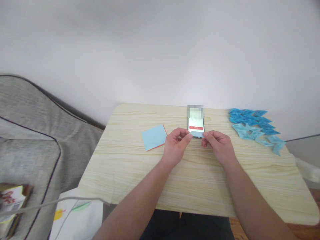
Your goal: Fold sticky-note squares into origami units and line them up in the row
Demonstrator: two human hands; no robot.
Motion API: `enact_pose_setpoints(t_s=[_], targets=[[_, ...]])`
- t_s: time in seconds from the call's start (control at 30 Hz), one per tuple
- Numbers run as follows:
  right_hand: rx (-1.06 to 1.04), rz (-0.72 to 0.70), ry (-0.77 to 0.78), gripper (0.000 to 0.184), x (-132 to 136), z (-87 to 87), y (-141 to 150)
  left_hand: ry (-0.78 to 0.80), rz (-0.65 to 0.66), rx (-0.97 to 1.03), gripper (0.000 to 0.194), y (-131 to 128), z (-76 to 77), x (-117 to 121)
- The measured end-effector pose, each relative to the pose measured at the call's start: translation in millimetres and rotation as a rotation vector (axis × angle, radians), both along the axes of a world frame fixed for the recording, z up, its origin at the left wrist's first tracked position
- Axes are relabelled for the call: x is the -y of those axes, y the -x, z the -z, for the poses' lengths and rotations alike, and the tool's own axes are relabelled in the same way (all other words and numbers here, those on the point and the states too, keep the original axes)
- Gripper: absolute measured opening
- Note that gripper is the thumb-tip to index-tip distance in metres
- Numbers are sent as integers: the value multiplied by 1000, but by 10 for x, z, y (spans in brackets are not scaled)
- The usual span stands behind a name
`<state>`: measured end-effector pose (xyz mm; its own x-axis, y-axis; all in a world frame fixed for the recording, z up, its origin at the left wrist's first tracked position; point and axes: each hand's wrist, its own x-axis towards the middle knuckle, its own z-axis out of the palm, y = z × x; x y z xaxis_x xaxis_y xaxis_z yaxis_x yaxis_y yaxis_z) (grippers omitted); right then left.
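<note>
A small folded piece of light blue paper (197, 134) is stretched between my two hands, above the lower end of a phone. My left hand (175, 143) pinches its left end between thumb and fingers. At the other end, my right hand (218, 143) grips it the same way. The phone (196, 121) lies on the table with its screen lit, a red bar showing near the bottom. Left of my left hand rests a stack of square paper (153, 137), light blue on top with an orange edge showing beneath.
On the right of the wooden table (130, 176) lie several folded paper pieces, darker blue ones (250, 117) behind and light blue ones (250, 132) in front. A grey sofa (50, 133) stands at the left, with books (12, 206) on it. A white wall (160, 53) rises behind the table.
</note>
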<state>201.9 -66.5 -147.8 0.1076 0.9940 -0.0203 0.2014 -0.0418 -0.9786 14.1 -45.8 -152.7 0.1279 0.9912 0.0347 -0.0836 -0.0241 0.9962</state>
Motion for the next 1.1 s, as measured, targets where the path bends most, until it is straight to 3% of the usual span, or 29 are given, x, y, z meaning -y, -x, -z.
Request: enact_pose_setpoints(t_s=[0.13,0.27,0.5,0.6,0.77,1.1], targets=[[-190,-28,106,36,-9,64,-7,-100,19,-100,35,1,-32,32],[-264,-66,160,36,-6,65,3,-126,16,-174,17,-3,-34,35],[-110,49,-72,26,17,7,91,-97,-53,-212,16,-22,9,21],[-122,39,-160,28,35,46,119,-106,-51,-228,15,-29,29,18],[7,23,-231,15,54,115,125,-106,-53,-239,16,-31,59,21],[227,-61,-358,12,62,34,114,-119,-37,-277,18,-47,74,27]])
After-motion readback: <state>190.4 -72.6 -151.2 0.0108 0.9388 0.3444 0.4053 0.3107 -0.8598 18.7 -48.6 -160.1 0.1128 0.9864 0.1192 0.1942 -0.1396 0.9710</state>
